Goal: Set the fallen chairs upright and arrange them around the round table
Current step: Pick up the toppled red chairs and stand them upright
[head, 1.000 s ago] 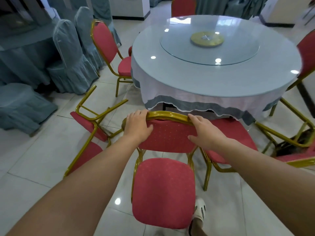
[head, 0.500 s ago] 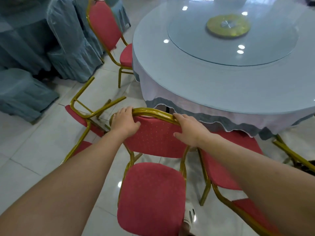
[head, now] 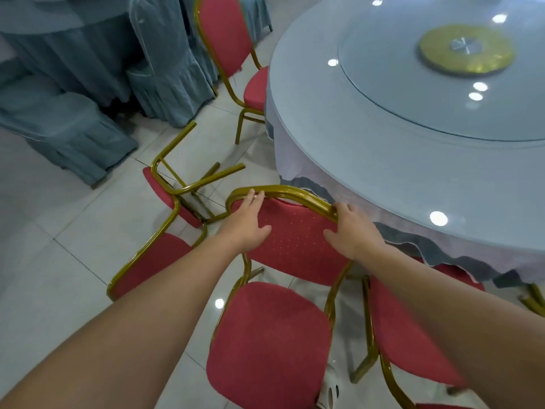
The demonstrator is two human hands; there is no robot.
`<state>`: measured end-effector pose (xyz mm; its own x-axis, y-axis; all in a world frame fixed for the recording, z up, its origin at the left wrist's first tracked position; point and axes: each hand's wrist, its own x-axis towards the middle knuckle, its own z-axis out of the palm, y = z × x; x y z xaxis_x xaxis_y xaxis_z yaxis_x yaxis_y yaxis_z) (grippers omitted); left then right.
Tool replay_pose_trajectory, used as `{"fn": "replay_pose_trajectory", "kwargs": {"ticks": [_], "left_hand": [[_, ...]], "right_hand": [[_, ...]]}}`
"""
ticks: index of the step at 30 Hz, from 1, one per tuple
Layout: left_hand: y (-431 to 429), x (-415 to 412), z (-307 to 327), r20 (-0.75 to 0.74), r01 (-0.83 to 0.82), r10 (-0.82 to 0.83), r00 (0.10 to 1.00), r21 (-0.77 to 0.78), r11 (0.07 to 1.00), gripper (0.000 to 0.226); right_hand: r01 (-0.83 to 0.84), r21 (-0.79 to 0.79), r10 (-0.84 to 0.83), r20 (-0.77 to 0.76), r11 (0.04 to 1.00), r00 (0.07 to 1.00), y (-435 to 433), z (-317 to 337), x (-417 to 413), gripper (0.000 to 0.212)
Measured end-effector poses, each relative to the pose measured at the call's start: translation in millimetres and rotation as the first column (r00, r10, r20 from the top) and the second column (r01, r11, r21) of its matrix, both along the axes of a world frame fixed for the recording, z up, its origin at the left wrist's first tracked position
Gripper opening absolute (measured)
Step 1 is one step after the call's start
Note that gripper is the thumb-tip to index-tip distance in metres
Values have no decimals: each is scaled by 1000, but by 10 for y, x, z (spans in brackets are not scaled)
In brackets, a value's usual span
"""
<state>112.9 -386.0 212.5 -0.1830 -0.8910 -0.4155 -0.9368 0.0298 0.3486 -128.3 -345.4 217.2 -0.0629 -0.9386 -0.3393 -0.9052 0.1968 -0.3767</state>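
Note:
A red chair with a gold frame (head: 295,246) stands upright in front of me, its seat toward me and its back toward the round table (head: 383,178). My left hand (head: 247,222) holds the left part of the backrest, fingers over the top rail and thumb on the fabric. My right hand (head: 351,231) grips the right corner of the same rail. A fallen chair (head: 160,193) lies on the floor to the left with its legs sticking out. Another red chair (head: 410,335) sits to the right, partly hidden by my right arm.
A further red chair (head: 227,33) stands upright at the table's far left. A glass turntable (head: 427,107) with a gold hub (head: 466,51) lies on the table. Blue-covered chairs (head: 62,131) and a blue-draped table (head: 73,39) fill the left. My shoe (head: 330,392) shows below the seat.
My view has come closer to the table and turned left. Both hands have stayed on the backrest, and the chair has drawn nearer the table's edge.

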Motion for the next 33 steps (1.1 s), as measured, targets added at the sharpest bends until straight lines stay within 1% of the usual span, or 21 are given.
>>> {"fn": "replay_pose_trajectory", "kwargs": {"ticks": [2,5,6,9,12,14,17,20,22,25,29,33], "left_hand": [[63,92,61,5,28,-29,1000,44,999,83],[202,331,130,97,184,-190,977,65,981,79],[246,448,151,87,197,-201,976,53,979,78],[343,905,214,19,149,-149,989,15,989,73],[501,1576,201,85,189,-184,979,-56,980,68],[664,2149,148,92,197,-191,977,-52,979,68],[1006,3140,167,77,144,-142,987,-24,989,67],[1329,4085,359,2,25,-25,1000,-61,998,55],[1478,4631,495,-42,-68,63,997,-108,992,47],[1605,5228,637,-53,-158,152,987,-115,981,48],[1736,5880,647,-91,-263,254,963,-94,960,50],[1803,6392,427,-115,-345,339,934,-36,938,59]], "right_hand": [[11,-16,-12,-48,1000,999,4,67,116,53],[-18,-73,11,-105,997,994,33,213,397,48],[-37,-85,27,-116,996,993,46,270,536,49],[-89,-112,76,-112,990,991,114,448,1072,59],[-108,-123,93,-121,987,988,290,570,1749,64],[-108,-93,94,-138,990,986,432,619,2273,62],[-162,-42,154,-160,986,975,609,673,3155,57],[-234,-25,230,-116,972,966,643,778,4173,60],[-319,-42,315,-84,947,945,634,852,4886,63],[-447,-89,442,-72,890,894,604,897,5725,62],[-526,-62,520,-90,848,849,539,833,6437,65],[-582,-2,578,-119,813,807,409,690,6903,68]]}}
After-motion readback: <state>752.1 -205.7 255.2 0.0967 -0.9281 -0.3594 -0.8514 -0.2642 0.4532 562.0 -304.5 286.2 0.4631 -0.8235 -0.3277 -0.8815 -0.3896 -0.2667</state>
